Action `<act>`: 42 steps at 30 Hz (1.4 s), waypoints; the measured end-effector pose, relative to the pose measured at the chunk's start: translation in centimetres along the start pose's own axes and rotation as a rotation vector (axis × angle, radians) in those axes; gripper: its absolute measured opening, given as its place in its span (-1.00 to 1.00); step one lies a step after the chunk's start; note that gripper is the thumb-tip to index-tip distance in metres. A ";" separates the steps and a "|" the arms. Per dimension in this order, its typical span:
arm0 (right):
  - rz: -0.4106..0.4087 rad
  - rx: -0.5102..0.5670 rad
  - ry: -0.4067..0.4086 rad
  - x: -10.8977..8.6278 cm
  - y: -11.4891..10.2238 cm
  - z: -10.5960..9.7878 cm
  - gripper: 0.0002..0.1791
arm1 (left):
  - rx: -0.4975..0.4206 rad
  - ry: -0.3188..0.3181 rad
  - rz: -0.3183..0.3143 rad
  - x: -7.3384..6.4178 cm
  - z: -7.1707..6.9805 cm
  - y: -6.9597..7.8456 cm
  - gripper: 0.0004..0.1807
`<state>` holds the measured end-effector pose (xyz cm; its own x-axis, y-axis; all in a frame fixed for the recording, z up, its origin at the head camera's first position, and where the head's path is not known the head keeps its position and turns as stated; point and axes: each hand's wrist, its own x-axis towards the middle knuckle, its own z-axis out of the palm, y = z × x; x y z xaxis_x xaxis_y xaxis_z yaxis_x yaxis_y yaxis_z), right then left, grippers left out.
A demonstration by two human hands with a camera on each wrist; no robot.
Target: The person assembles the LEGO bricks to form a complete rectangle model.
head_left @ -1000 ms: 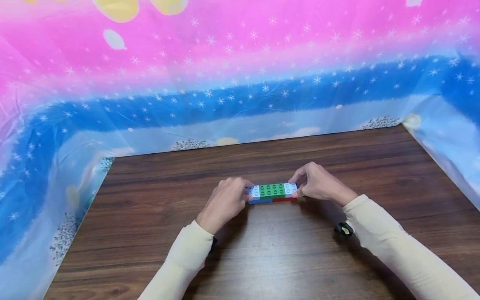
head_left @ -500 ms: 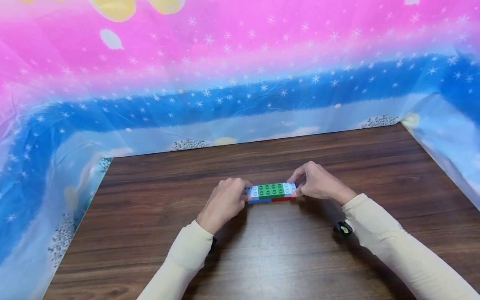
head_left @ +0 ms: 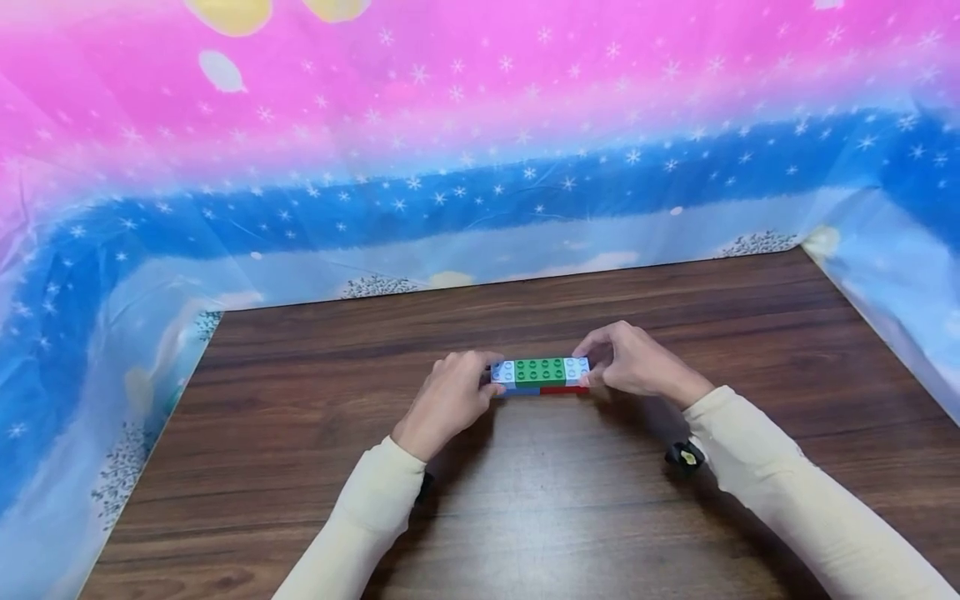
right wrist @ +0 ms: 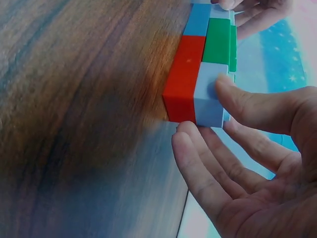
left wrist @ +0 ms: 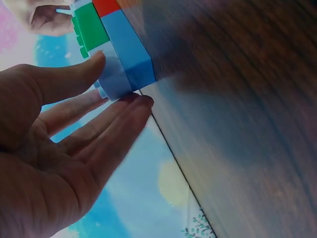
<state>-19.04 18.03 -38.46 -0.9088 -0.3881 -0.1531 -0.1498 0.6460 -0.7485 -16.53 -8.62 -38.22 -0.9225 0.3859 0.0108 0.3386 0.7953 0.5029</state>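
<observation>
A low two-layer row of toy building bricks stands on the wooden table. Its bottom layer is a blue brick (left wrist: pixel 128 47) on the left and a red brick (right wrist: pixel 184 74) on the right. On top, a green brick (head_left: pixel 539 372) sits between two pale blue bricks. My left hand (head_left: pixel 450 400) pinches the left pale blue brick (left wrist: pixel 113 69), thumb on its near face and fingers around its end. At the opposite end, my right hand (head_left: pixel 637 362) holds the right pale blue brick (right wrist: pixel 209 91) with its thumb on the near face.
The dark wooden table (head_left: pixel 262 450) ends at the back against a pink and blue snowflake cloth (head_left: pixel 480 150), which also rises along both sides. A small black wrist device (head_left: pixel 685 458) hangs under the right sleeve.
The brick row has shifted a little toward the back of the table. Both hands stay at its ends, and the left thumb sits slightly lower against it.
</observation>
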 end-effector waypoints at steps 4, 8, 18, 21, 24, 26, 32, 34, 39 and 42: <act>0.016 0.030 0.046 0.3 0.3 0.3 -0.63 | -0.066 0.018 -0.016 0.5 0.1 -0.3 -0.63; 0.036 0.090 0.110 0.5 0.4 0.5 -0.57 | -0.129 0.021 -0.058 0.9 0.0 -0.6 -0.61; 0.147 0.268 0.179 0.4 0.3 1.1 -0.48 | -0.195 -0.002 -0.115 1.2 -0.2 -1.2 -0.61; 0.176 0.317 0.193 0.5 0.3 1.1 -0.48 | -0.222 0.000 -0.129 1.2 -0.2 -1.3 -0.59; 0.197 0.358 0.207 0.6 0.4 1.2 -0.52 | -0.246 0.001 -0.162 1.3 -0.3 -1.3 -0.58; 0.206 0.364 0.214 0.6 0.5 1.3 -0.56 | -0.254 0.005 -0.183 1.4 -0.3 -1.2 -0.60; 0.236 0.382 0.221 0.7 0.6 1.3 -0.64 | -0.261 0.023 -0.210 1.9 -0.1 -1.1 -0.63; 0.245 0.383 0.225 0.7 0.6 1.2 -0.64 | -0.261 0.020 -0.208 2.0 0.0 -1.1 -0.61; 0.253 0.383 0.237 0.8 0.8 1.4 -0.61 | -0.251 0.000 -0.189 2.1 0.1 -1.0 -0.54; 0.259 0.403 0.248 0.9 0.9 1.5 -0.62 | -0.240 -0.003 -0.173 2.3 0.2 -1.1 -0.53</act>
<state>-19.36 17.26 -40.22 -0.9683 -0.0509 -0.2447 0.2082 0.3774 -0.9023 -18.98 -8.52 -38.91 -0.9620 0.2560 -0.0949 0.1228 0.7161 0.6872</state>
